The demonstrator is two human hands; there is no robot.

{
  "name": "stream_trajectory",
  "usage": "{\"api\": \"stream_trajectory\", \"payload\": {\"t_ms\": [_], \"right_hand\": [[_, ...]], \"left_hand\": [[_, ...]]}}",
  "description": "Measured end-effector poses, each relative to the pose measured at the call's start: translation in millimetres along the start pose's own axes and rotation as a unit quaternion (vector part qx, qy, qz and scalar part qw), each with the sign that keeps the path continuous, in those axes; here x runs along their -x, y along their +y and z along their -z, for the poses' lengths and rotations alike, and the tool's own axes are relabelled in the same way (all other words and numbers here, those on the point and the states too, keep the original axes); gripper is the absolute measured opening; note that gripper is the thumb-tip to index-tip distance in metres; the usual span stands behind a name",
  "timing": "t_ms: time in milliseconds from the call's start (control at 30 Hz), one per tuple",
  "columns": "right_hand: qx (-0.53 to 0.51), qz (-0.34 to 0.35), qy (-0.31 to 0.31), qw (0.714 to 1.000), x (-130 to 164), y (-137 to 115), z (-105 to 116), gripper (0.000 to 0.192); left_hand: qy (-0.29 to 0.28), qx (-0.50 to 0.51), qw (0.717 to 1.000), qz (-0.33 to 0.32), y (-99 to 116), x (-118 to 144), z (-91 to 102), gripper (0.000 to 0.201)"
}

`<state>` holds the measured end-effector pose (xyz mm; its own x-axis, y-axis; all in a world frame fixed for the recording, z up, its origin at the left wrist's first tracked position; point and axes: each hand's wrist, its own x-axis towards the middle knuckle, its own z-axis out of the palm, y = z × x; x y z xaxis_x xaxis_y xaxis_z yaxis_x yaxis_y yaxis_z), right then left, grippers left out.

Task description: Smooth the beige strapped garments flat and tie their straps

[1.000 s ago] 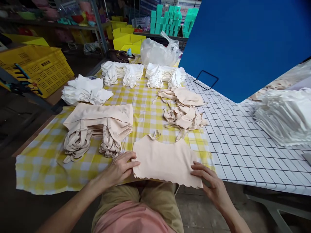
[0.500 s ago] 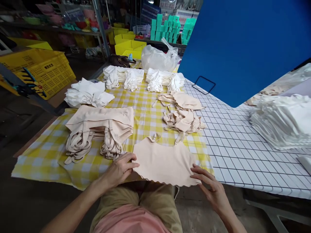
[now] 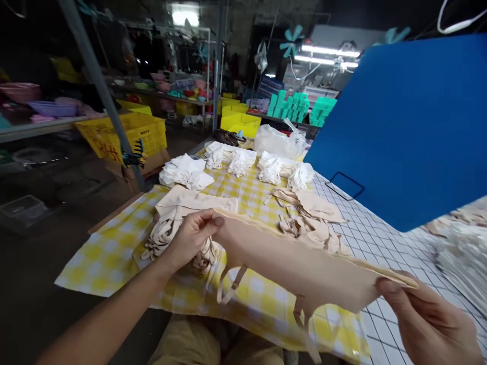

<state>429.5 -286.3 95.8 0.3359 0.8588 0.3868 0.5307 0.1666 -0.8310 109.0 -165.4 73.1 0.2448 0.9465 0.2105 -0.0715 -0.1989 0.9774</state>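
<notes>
A blue panel (image 3: 403,126) filled the upper right. The yellow checked cloth (image 3: 110,253) lay lower left. At centre, the beige garment (image 3: 289,263) was held stretched above it, pinched closed by the left hand (image 3: 190,241) and right hand (image 3: 426,314), straps dangling.

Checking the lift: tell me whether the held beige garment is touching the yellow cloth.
Apart. The head view shows the beige garment stretched in the air between the left hand and right hand, above the yellow cloth; only its straps dangle.
</notes>
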Motion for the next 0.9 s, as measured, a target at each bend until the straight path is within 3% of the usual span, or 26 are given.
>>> {"api": "stream_trajectory", "payload": {"t_ms": [233, 400, 467, 567, 667, 767, 900], "right_hand": [[-0.028, 0.086, -0.123, 0.988, -23, -40, -55, 0.022], [-0.074, 0.048, -0.144, 0.986, -51, -60, -115, 0.034], [-0.085, 0.027, -0.154, 0.984, -68, -52, -149, 0.038], [-0.088, -0.001, -0.184, 0.979, -92, -24, -206, 0.041], [0.020, -0.024, -0.211, 0.977, -106, 7, -252, 0.043], [0.093, -0.021, -0.192, 0.977, -113, 26, -274, 0.040], [0.133, -0.014, -0.174, 0.976, -117, 31, -278, 0.035]], "left_hand": [[0.120, 0.028, 0.992, 0.009, 20, 16, 66.0, 0.036], [0.171, -0.012, 0.985, 0.006, 32, -1, 115.3, 0.047], [0.166, -0.032, 0.985, 0.018, 21, -21, 131.8, 0.050], [0.141, -0.104, 0.983, 0.060, -15, -54, 152.2, 0.050], [0.156, -0.235, 0.955, 0.096, -55, -79, 165.4, 0.043], [0.163, -0.275, 0.942, 0.102, -82, -93, 173.2, 0.035], [0.157, -0.319, 0.928, 0.109, -96, -102, 180.7, 0.030]]}}
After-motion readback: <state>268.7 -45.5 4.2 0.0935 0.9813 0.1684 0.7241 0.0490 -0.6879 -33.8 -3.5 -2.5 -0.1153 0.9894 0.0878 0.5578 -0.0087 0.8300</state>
